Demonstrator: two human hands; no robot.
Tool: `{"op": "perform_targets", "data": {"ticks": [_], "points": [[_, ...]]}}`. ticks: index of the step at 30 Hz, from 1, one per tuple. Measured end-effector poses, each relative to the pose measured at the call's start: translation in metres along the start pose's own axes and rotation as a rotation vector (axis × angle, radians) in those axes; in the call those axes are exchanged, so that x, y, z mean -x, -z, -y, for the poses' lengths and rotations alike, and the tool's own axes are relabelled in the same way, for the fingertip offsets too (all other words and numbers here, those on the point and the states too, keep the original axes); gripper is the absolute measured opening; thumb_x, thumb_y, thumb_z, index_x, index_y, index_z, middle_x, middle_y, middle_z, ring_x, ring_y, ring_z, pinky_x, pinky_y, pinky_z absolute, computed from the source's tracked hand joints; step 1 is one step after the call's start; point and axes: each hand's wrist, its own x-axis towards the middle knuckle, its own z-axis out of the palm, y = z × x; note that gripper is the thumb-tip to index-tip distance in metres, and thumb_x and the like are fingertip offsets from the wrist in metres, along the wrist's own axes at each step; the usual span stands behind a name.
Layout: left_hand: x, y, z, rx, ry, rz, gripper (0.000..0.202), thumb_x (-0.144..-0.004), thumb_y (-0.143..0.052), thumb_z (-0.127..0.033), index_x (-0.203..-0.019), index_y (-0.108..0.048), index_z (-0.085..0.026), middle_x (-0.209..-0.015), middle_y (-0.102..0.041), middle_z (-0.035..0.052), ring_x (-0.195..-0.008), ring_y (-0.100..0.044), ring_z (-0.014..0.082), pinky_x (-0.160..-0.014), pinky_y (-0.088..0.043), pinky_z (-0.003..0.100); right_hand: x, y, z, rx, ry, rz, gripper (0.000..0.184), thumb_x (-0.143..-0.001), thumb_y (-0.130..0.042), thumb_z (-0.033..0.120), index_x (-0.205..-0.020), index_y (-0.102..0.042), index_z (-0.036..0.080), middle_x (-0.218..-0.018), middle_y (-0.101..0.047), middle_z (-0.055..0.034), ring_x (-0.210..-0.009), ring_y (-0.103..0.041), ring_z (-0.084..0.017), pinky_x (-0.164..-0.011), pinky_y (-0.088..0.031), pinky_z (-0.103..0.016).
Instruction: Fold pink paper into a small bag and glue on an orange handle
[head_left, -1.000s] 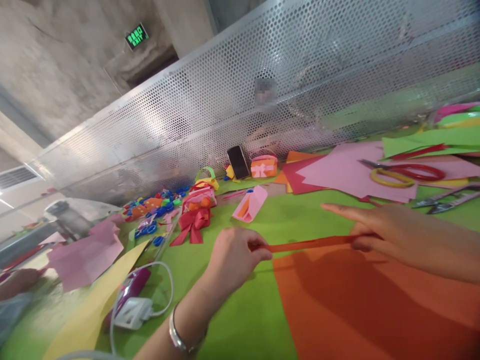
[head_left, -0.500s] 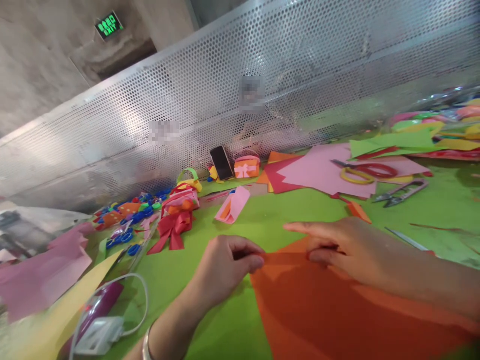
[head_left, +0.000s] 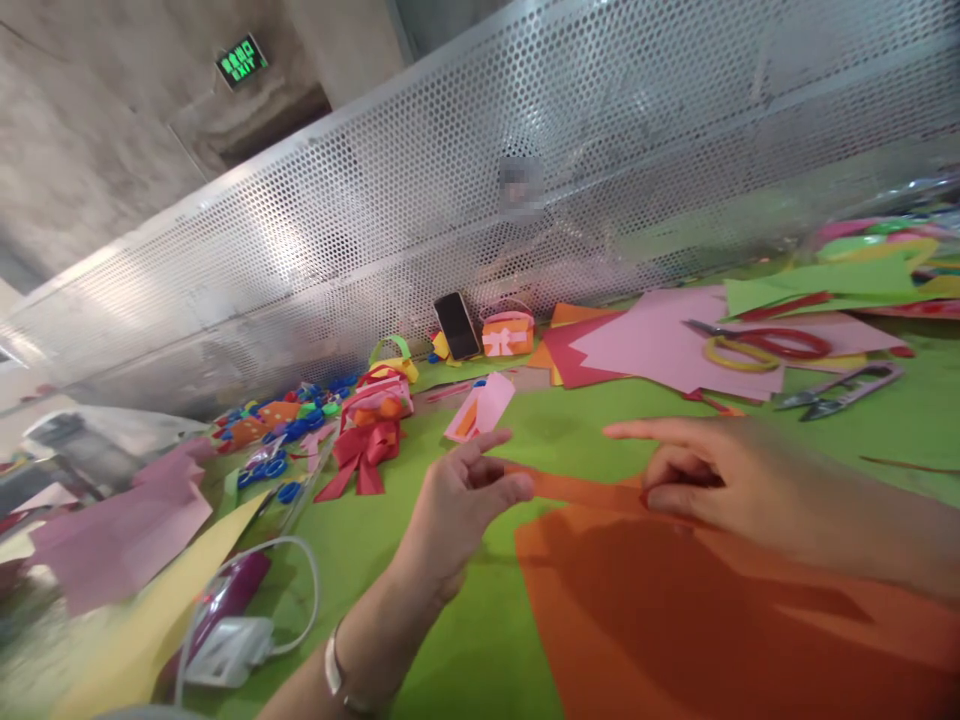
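Between my two hands runs a narrow orange paper strip [head_left: 581, 490], raised off the table. Its left end is pinched by the thumb and bent fingers of my left hand [head_left: 456, 515]. Farther right, my right hand [head_left: 724, 470] grips the strip between thumb and curled fingers, with its index finger stretched forward. Below lies a large orange paper sheet [head_left: 675, 620], with green table showing between its left top corner and the strip. Whether strip and sheet meet under my right hand is hidden.
Red-and-yellow-handled scissors [head_left: 765, 345] lie on pink paper [head_left: 660, 340], with thread snips [head_left: 844, 390] nearby. A phone [head_left: 456, 326] leans near a small paper basket [head_left: 508, 334]. Red paper bows [head_left: 367, 445] and a white charger [head_left: 229, 650] sit left. A perforated metal panel [head_left: 420, 190] stands behind.
The orange strip, earlier along the sheet's top edge, is now lifted apart from it at the left. Both hands rose slightly with it. The camera view shifted a little.
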Motion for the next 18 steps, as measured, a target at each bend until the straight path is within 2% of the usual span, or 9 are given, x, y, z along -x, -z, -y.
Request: {"op": "perform_targets", "data": {"ticks": [2, 4, 7, 9, 12, 14, 16, 18], "points": [[0.004, -0.006, 0.006, 0.21, 0.07, 0.019, 0.061, -0.052, -0.091, -0.02, -0.108, -0.067, -0.015, -0.074, -0.073, -0.0017, -0.064, -0.062, 0.0072, -0.066, -0.048, 0.019, 0.002, -0.005, 0.005, -0.021, 0.005, -0.022, 0.062, -0.084, -0.055, 0.044, -0.141, -0.044, 0.022, -0.071, -0.07, 0.0024, -0.066, -0.063, -0.018, -0.068, -0.049, -0.032], [0.009, -0.012, 0.013, 0.338, 0.147, 0.069, 0.055, -0.048, -0.094, -0.025, -0.097, -0.072, -0.015, -0.083, -0.075, 0.0015, -0.066, -0.063, 0.0062, -0.065, -0.048, 0.017, 0.005, -0.014, 0.012, -0.048, -0.009, -0.038, 0.062, -0.084, -0.055, 0.046, -0.14, -0.045, 0.02, -0.072, -0.07, 0.0011, -0.067, -0.063, -0.019, -0.067, -0.049, -0.032], [0.015, -0.019, 0.019, 0.367, 0.2, 0.172, 0.043, -0.051, -0.093, -0.036, -0.082, -0.075, -0.012, -0.083, -0.075, 0.0038, -0.065, -0.063, 0.0068, -0.063, -0.05, 0.017, 0.011, -0.027, 0.021, -0.092, -0.029, -0.041, 0.064, -0.082, -0.052, 0.045, -0.14, -0.046, 0.019, -0.071, -0.069, 0.0004, -0.066, -0.062, -0.019, -0.064, -0.049, -0.032], [0.015, -0.018, 0.019, 0.348, 0.211, 0.181, 0.04, -0.056, -0.091, -0.039, -0.08, -0.076, -0.011, -0.079, -0.074, 0.0045, -0.065, -0.065, 0.0086, -0.063, -0.052, 0.018, 0.016, -0.032, 0.023, -0.092, -0.049, 0.01, 0.066, -0.082, -0.051, 0.043, -0.142, -0.044, 0.018, -0.065, -0.067, 0.0015, -0.061, -0.061, -0.019, -0.058, -0.047, -0.03], [0.007, -0.01, 0.012, 0.314, 0.234, 0.058, 0.023, -0.071, -0.083, -0.031, -0.08, -0.075, -0.011, -0.076, -0.075, 0.0057, -0.062, -0.066, 0.0097, -0.058, -0.052, 0.018, 0.02, -0.035, 0.019, -0.035, -0.111, 0.109, 0.065, -0.082, -0.052, 0.034, -0.145, -0.041, 0.02, -0.055, -0.065, 0.0039, -0.053, -0.06, -0.018, -0.05, -0.042, -0.028], [-0.001, -0.003, 0.006, 0.3, 0.233, -0.027, 0.014, -0.084, -0.072, -0.023, -0.078, -0.073, -0.011, -0.072, -0.074, 0.0052, -0.056, -0.064, 0.008, -0.052, -0.049, 0.015, 0.02, -0.035, 0.017, -0.05, -0.148, 0.151, 0.062, -0.084, -0.05, 0.027, -0.145, -0.04, 0.023, -0.059, -0.068, 0.0036, -0.054, -0.063, -0.018, -0.049, -0.043, -0.027], [-0.008, 0.001, 0.003, 0.309, 0.219, -0.08, 0.021, -0.091, -0.061, -0.02, -0.076, -0.072, -0.011, -0.069, -0.072, 0.0037, -0.051, -0.062, 0.0057, -0.049, -0.047, 0.014, 0.02, -0.034, 0.02, -0.11, -0.18, 0.186, 0.062, -0.086, -0.048, 0.022, -0.146, -0.037, 0.024, -0.07, -0.072, 0.0027, -0.056, -0.066, -0.016, -0.052, -0.048, -0.026], [-0.013, 0.004, 0.002, 0.324, 0.212, -0.109, 0.026, -0.095, -0.056, -0.018, -0.076, -0.071, -0.011, -0.069, -0.071, 0.003, -0.048, -0.059, 0.0041, -0.048, -0.048, 0.013, 0.019, -0.033, 0.026, -0.125, -0.215, 0.21, 0.063, -0.087, -0.045, 0.018, -0.149, -0.033, 0.022, -0.071, -0.072, 0.0026, -0.055, -0.068, -0.016, -0.055, -0.051, -0.026]]}}
